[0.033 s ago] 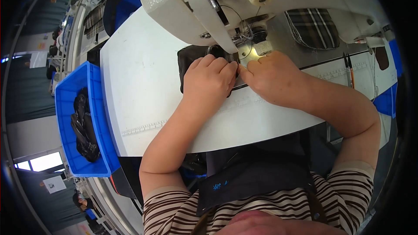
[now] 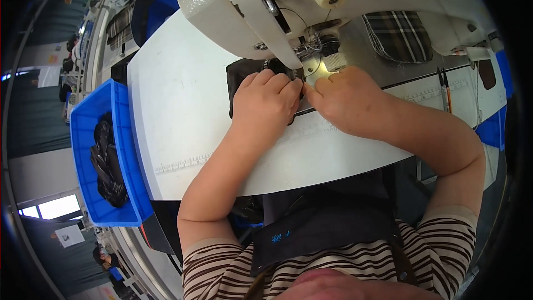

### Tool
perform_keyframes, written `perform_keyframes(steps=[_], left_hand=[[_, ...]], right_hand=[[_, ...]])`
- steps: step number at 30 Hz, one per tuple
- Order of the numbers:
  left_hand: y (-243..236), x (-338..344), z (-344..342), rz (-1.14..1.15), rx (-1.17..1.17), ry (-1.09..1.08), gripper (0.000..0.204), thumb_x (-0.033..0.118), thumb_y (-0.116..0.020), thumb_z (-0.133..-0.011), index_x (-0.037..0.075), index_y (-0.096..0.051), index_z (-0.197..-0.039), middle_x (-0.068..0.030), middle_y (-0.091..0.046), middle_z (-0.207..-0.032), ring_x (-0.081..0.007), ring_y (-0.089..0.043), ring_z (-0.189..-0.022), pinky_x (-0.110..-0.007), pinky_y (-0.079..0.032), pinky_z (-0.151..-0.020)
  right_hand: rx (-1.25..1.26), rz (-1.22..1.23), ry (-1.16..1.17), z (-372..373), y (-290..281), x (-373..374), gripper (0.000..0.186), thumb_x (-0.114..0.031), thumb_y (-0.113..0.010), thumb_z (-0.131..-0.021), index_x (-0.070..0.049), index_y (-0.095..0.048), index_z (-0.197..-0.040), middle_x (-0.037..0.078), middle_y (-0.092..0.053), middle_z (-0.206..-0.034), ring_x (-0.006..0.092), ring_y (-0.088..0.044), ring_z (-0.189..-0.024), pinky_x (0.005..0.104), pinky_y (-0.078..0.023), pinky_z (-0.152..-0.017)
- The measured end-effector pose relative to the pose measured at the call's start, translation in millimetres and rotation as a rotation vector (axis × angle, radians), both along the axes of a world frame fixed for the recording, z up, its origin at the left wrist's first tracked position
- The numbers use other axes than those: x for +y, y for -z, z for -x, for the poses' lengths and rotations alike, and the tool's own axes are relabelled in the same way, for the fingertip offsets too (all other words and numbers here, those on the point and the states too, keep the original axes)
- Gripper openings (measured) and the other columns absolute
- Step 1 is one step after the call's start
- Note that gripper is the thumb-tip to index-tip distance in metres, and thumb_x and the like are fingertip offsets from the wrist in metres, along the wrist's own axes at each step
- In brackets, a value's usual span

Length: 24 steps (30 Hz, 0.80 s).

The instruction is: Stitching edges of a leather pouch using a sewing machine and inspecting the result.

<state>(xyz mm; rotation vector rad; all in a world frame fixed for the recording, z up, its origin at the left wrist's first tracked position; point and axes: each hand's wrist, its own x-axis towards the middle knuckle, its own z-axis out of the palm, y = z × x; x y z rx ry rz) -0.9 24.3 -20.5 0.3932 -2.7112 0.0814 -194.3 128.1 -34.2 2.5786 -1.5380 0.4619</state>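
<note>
A piece of dark fabric (image 2: 237, 78) lies under the head of a white sewing machine (image 2: 244, 28). Toothed metallic edging like a zipper (image 2: 298, 73) shows on it beside the needle area. My left hand (image 2: 264, 100) presses on the fabric with bent fingers, its fingertips close to the machine's foot. From the other side, my right hand (image 2: 347, 97) is closed, thumb and forefinger together at the fabric's right edge; its fingertips nearly meet the left hand's. My fingers hide much of the fabric, and the needle point cannot be made out.
A blue bin (image 2: 119, 161) holding dark, shiny pieces stands left of the white table (image 2: 177, 94). A plaid fabric piece (image 2: 400, 36) with loose threads lies under the machine arm. Pen-like tools (image 2: 446, 89) rest at the right, and ruler markings (image 2: 183, 164) run along the tabletop.
</note>
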Motion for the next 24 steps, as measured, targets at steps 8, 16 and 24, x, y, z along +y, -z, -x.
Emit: perform_keyframes(steps=[8, 16, 24], left_hand=[[-4, 0, 5, -0.062, 0.054, 0.029, 0.023, 0.006, -0.081, -0.069, 0.012, -0.074, -0.09, 0.0013, -0.065, -0.083, -0.0205, -0.061, -0.076, -0.034, -0.053, -0.069], [1, 0, 5, -0.123, 0.092, 0.04, 0.022, 0.009, -0.079, -0.067, 0.012, -0.073, -0.088, 0.002, -0.064, -0.083, -0.0187, -0.062, -0.078, -0.032, -0.053, -0.066], [5, 0, 6, -0.119, 0.127, 0.024, 0.015, 0.009, -0.078, -0.072, 0.011, -0.071, -0.085, 0.0015, -0.063, -0.081, -0.0194, -0.061, -0.076, -0.033, -0.053, -0.064]], right_hand=[[0.082, -0.042, -0.023, 0, -4, 7, 0.016, -0.01, -0.067, -0.081, 0.0, -0.067, -0.093, 0.006, -0.066, -0.074, 0.0219, -0.068, -0.065, 0.0367, -0.052, -0.058], [0.095, -0.055, -0.003, -1, -7, 8, 0.015, -0.01, -0.066, -0.084, -0.002, -0.068, -0.095, 0.004, -0.065, -0.069, 0.0212, -0.067, -0.061, 0.0368, -0.051, -0.055], [0.14, -0.07, 0.02, -3, -7, 8, 0.032, -0.009, -0.063, -0.09, 0.004, -0.068, -0.119, 0.003, -0.066, -0.073, 0.0206, -0.068, -0.065, 0.0362, -0.051, -0.056]])
